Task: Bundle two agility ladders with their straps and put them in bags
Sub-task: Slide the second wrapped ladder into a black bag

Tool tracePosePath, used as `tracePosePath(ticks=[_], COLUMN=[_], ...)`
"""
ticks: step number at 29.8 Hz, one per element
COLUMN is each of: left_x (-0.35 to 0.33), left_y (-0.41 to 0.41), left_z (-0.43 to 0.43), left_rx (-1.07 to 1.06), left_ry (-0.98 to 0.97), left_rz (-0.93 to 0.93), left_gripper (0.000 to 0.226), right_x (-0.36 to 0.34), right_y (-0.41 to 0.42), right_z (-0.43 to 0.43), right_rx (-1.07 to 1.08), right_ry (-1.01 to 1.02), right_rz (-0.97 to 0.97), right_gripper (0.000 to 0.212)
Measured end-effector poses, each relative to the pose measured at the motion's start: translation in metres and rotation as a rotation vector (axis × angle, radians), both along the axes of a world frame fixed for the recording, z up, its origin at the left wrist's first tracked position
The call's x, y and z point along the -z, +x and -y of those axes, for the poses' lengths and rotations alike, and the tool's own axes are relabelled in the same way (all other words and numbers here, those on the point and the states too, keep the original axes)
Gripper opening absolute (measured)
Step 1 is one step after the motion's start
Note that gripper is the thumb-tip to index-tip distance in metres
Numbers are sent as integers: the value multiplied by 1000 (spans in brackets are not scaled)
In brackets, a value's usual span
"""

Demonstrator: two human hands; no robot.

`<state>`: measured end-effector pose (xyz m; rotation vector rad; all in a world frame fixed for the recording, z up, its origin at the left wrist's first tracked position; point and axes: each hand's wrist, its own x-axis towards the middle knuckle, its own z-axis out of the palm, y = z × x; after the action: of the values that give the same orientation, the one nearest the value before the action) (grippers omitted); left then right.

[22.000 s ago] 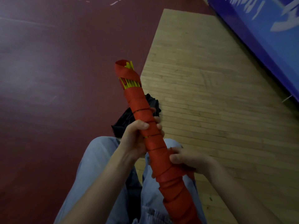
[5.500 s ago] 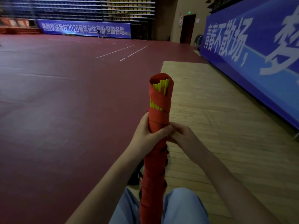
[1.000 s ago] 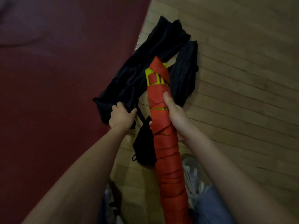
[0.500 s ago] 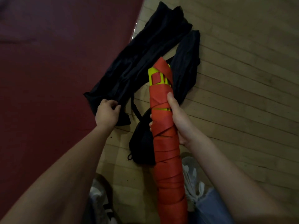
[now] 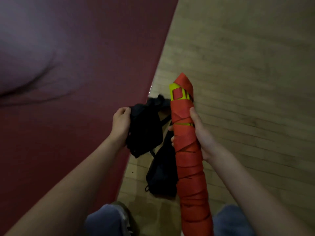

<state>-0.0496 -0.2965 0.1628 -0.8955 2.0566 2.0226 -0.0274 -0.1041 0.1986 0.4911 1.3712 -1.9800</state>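
While right hand (image 5: 201,133) grips the strap-wrapped ladder bundle (image 5: 187,150) upright-ish, left hand (image 5: 121,123) is bunching up a black bag (image 5: 144,126), w/ another bag (image 5: 162,176) on the floor.

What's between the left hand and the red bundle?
In the head view, a bunched black bag, gripped by the left hand, fills the gap to the bundle; a second bag lies on the floor beside it.

The ladder bundle (image 5: 189,150) is wound in matt red woven strap over smooth yellow plastic rungs (image 5: 174,88). The bag (image 5: 144,132) is soft black cloth. The floor (image 5: 247,82) is pale wood planks beside a smooth dark-red mat (image 5: 76,65).
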Motion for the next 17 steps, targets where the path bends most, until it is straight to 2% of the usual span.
tracePosePath(ticks=[2, 7, 11, 14, 17], left_x=[-36, -124, -166, -194, -218], left_y=[-1, 31, 66, 100, 133], left_z=[-6, -21, -27, -34, -39], left_rx=[3, -8, 115, 300, 345], left_ry=[78, 258, 441, 352, 195], left_rz=[-9, 25, 111, 65, -104], left_gripper=[15, 28, 57, 81, 73], right_x=[-24, -96, -131, -162, -191], right_y=[6, 55, 79, 97, 117], right_z=[1, 1, 4, 4, 2], right_rx=[-44, -138, -134, -89, -57], right_ry=[4, 4, 43, 56, 68], right_rz=[-30, -135, -240, -346, -450], right_gripper=[76, 67, 63, 52, 45])
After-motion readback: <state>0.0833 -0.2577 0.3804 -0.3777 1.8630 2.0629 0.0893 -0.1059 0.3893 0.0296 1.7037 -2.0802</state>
